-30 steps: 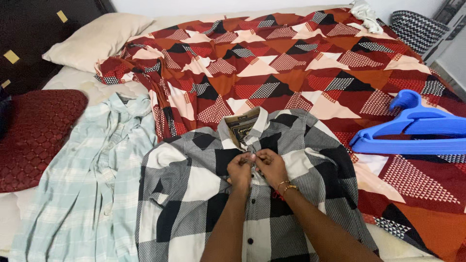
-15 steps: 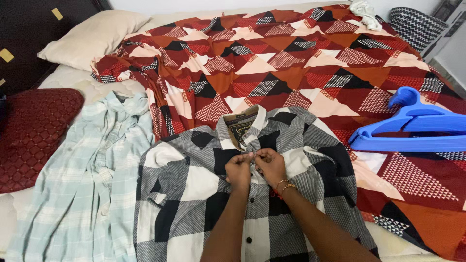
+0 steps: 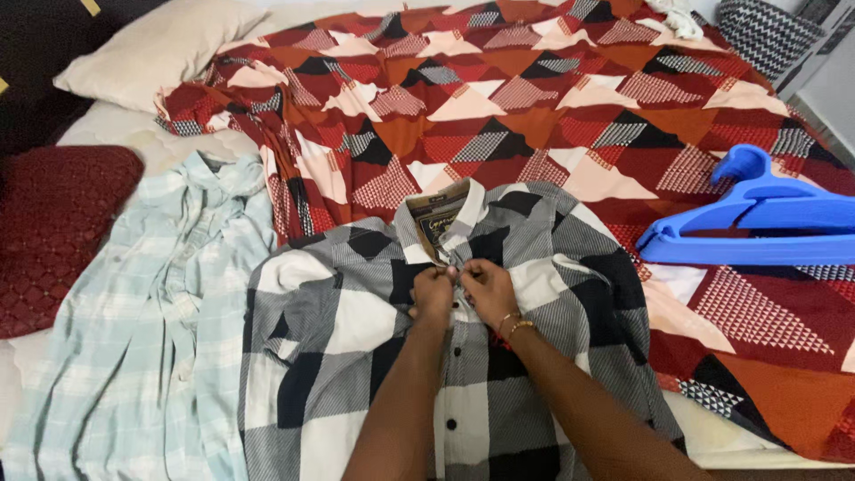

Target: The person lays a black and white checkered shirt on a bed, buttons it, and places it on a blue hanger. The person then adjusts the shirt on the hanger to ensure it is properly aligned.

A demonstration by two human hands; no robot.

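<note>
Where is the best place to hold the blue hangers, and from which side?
Probably the hook of the blue hangers, taken from above. It curls up off the bedspread at their top, while the flat stacked arms lie close on the cloth and give little to hold.

Your two forearms enter from the bottom edge, both bare, with no sleeve showing anywhere up to the frame's limit; your left hand [image 3: 434, 294] wears nothing that can be seen, no ring, no band, no watch; your right hand [image 3: 488, 290] has jewellery just behind it, at the wrist: a pair of thin gold-coloured metal bangles [image 3: 514, 324] sitting side by side, and beside them, on the inner side of that wrist, a narrow red thread [image 3: 496, 338] tied around it; whether any ring sits on the right fingers cannot be told; no glove covers either hand.
</note>
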